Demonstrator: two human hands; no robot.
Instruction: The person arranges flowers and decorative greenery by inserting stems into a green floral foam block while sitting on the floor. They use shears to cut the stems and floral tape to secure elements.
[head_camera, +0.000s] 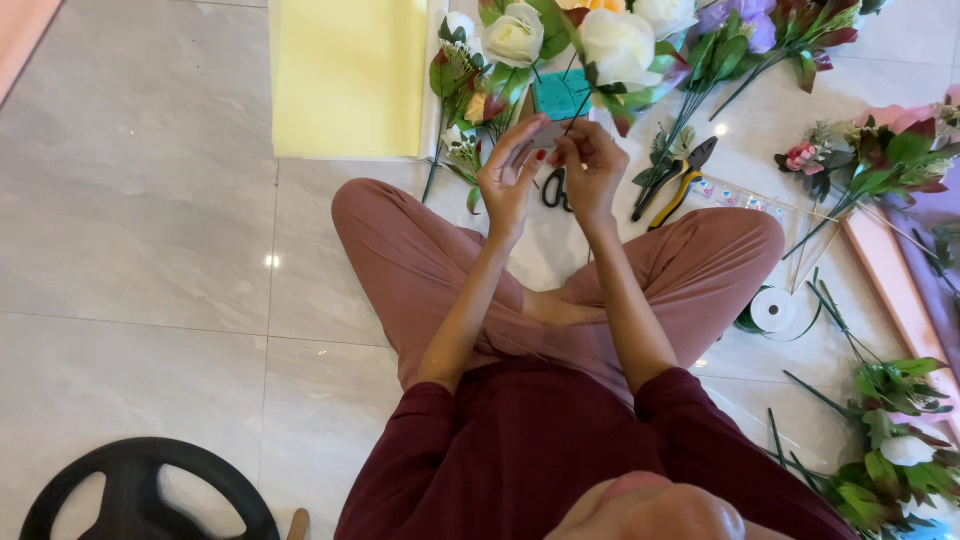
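I sit cross-legged on a tiled floor. My left hand (510, 170) and my right hand (592, 165) are raised close together in front of me, both pinching a small pale strip or card (548, 133); what it is I cannot tell. Just beyond my hands lies a bunch of white artificial roses (620, 42) with green leaves, and a teal block (560, 94) among the stems. Black-handled scissors (555, 190) lie on the floor under my hands.
Pliers with yellow and black handles (680, 185) lie to the right. A yellow paper sheet (345, 75) is at the far left. A ribbon spool (772, 310), more flowers (870, 150) and stems (900, 440) lie at right. A black wheel-shaped object (150, 495) sits at lower left.
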